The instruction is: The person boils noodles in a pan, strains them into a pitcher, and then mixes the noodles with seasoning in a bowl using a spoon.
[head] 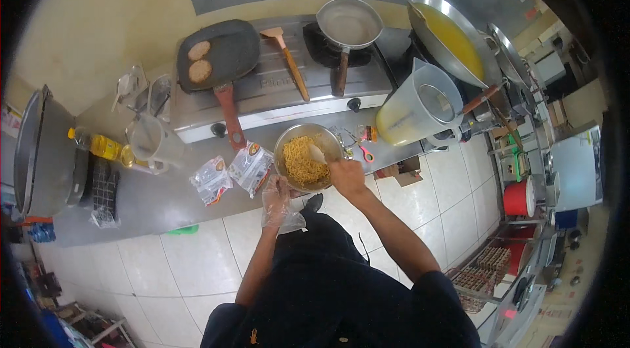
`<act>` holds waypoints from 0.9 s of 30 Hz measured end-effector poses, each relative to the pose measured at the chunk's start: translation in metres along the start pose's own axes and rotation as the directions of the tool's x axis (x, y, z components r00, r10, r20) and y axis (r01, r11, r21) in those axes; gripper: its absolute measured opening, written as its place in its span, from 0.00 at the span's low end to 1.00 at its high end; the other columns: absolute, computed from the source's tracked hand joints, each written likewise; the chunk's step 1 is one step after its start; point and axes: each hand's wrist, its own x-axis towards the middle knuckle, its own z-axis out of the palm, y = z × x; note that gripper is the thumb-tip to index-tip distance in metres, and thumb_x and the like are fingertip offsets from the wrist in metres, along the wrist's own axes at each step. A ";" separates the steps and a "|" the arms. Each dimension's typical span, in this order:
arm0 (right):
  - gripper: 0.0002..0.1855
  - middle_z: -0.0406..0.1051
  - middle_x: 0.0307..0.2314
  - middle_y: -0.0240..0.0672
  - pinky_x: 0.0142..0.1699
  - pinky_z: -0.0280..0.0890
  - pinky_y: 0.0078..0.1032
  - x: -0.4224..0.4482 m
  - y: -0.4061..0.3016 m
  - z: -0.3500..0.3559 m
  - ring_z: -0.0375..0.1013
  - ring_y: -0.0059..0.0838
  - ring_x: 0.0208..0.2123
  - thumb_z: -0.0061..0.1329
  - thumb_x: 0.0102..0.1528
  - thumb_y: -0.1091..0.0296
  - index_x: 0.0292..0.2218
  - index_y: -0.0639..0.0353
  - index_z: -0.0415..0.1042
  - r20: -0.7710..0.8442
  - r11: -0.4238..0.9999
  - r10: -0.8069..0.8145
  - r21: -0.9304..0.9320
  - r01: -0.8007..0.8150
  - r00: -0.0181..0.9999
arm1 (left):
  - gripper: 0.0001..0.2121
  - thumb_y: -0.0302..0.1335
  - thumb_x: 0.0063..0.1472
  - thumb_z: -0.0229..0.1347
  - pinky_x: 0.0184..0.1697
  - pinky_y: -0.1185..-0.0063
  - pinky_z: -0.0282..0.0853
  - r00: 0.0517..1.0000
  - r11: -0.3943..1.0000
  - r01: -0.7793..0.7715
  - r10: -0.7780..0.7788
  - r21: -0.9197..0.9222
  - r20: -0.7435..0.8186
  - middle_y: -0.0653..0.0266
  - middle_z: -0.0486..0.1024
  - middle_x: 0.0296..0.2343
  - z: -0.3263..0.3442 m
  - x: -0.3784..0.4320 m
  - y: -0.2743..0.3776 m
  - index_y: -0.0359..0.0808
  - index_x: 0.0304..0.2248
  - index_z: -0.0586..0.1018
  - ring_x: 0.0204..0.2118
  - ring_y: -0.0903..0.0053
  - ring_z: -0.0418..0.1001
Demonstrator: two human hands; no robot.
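Observation:
A metal mixing bowl [335,143] at the counter's front edge holds cooked yellow noodles [301,157]. In the bowl, my right hand [348,178] is closed around the handle of a pale spoon or spatula [316,154], whose head lies on the noodles. My left hand [277,199], in a loose clear plastic glove, grips the near left rim of the bowl. Just left of it lie two printed plastic food packets [251,167], [211,180]. Pink-handled scissors [366,154] and torn sachets [347,137] lie right of the bowl.
On the gas stove [270,87] are a grill pan [231,47] with two patties [200,62], a spatula [291,68] and a saucepan [350,23]. A wok [450,33] holds yellow liquid. A plastic jug [413,106] stands right; an oil bottle [104,147] is left.

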 end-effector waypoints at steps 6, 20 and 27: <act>0.09 0.74 0.21 0.47 0.28 0.70 0.41 0.011 -0.014 -0.031 0.77 0.46 0.23 0.47 0.51 0.67 0.33 0.57 0.77 0.099 0.998 -0.061 -0.004 0.061 0.993 | 0.11 0.32 0.70 0.47 0.31 0.82 0.78 0.994 0.994 -0.106 0.105 0.022 0.042 0.67 0.73 0.32 -0.007 -0.004 0.013 0.31 0.39 0.72 0.32 0.84 0.74; 0.09 0.77 0.27 0.41 0.36 0.70 0.42 0.048 0.049 0.006 0.78 0.46 0.29 0.50 0.54 0.63 0.37 0.49 0.77 0.111 0.983 -0.119 0.153 0.101 0.987 | 0.13 0.35 0.69 0.49 0.33 0.81 0.78 0.997 0.993 -0.069 0.064 0.095 0.052 0.65 0.74 0.31 -0.009 0.021 0.003 0.31 0.40 0.72 0.32 0.84 0.75; 0.11 0.77 0.28 0.39 0.32 0.70 0.40 0.003 0.014 -0.062 0.78 0.42 0.29 0.49 0.53 0.68 0.39 0.48 0.77 0.373 0.963 -0.266 0.062 0.262 0.889 | 0.13 0.36 0.69 0.49 0.32 0.81 0.78 1.000 0.972 -0.024 0.026 0.234 -0.007 0.64 0.74 0.32 -0.012 0.010 0.009 0.31 0.39 0.72 0.31 0.84 0.75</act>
